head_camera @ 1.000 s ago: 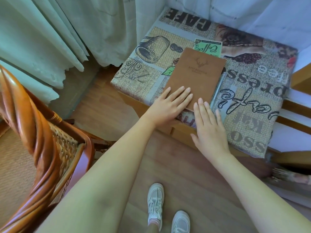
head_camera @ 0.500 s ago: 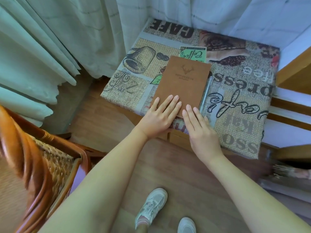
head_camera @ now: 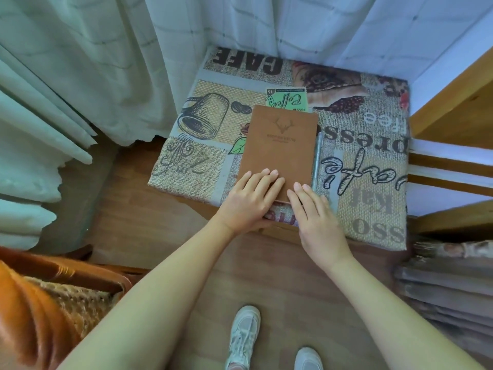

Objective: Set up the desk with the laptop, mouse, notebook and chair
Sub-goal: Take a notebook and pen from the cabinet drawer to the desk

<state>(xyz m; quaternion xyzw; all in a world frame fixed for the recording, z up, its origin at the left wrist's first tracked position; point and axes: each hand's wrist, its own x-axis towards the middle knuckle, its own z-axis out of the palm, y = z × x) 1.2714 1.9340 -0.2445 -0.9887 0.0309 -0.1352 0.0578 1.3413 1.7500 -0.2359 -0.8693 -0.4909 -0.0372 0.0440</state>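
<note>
A brown notebook (head_camera: 280, 148) with a deer emblem lies flat on the small desk (head_camera: 373, 182), which is covered by a café-print cloth. My left hand (head_camera: 253, 204) rests flat on the notebook's near left corner, fingers together, thumb down by the desk's front edge. My right hand (head_camera: 317, 222) lies flat beside it, with its fingertips touching the notebook's near right corner. Neither hand lifts the notebook. The wicker chair (head_camera: 53, 303) with orange-brown wooden arms stands at the lower left, behind my left arm. No laptop or mouse is in view.
A silvery pen (head_camera: 318, 158) lies along the notebook's right edge. Pale curtains (head_camera: 80, 76) hang at the left and behind the desk. A wooden shelf frame (head_camera: 453, 108) stands on the right, with stacked boards (head_camera: 448, 289) below it. My shoes (head_camera: 245, 335) are on the wooden floor.
Both hands have slid back a little toward the notebook's near edge. The view has tilted, so the chair sits lower in frame. The notebook has stayed in place on the cloth.
</note>
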